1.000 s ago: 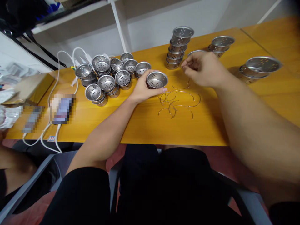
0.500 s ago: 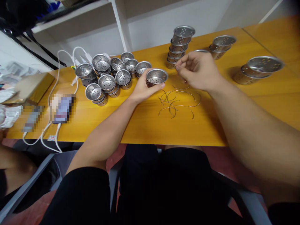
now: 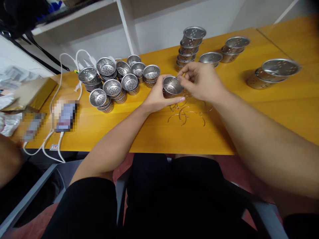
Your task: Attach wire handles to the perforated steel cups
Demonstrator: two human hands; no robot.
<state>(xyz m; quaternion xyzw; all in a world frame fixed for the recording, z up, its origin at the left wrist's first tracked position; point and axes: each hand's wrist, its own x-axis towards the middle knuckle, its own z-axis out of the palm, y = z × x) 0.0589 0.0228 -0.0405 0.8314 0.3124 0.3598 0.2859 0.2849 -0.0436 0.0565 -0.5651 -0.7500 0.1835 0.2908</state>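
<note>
A perforated metal cup (image 3: 172, 87) rests in my left hand (image 3: 157, 97), its fingers and thumb wrapped round the sides and its mouth facing up. At the cup's right rim is my right hand (image 3: 201, 81), with thumb and fingertips pinched together; whatever they hold is too small to make out. Several thin curved wires (image 3: 183, 116) lie on the orange table (image 3: 154, 132) below both hands. Behind my right hand stand a tall stack of perforated cups (image 3: 190, 49) and a lower cup (image 3: 210, 58), partly covered by that hand.
Several stacked cups (image 3: 112, 88) crowd the table to the left. More stacks stand at the right (image 3: 269, 73) and back right (image 3: 232, 48). A phone (image 3: 66, 117) with white cables and a cardboard box (image 3: 33, 94) are far left. Another person's arm shows at the left edge.
My left hand has moved the cup slightly right and down. My right hand has come left to the cup's rim, uncovering more of the lower cup behind it.
</note>
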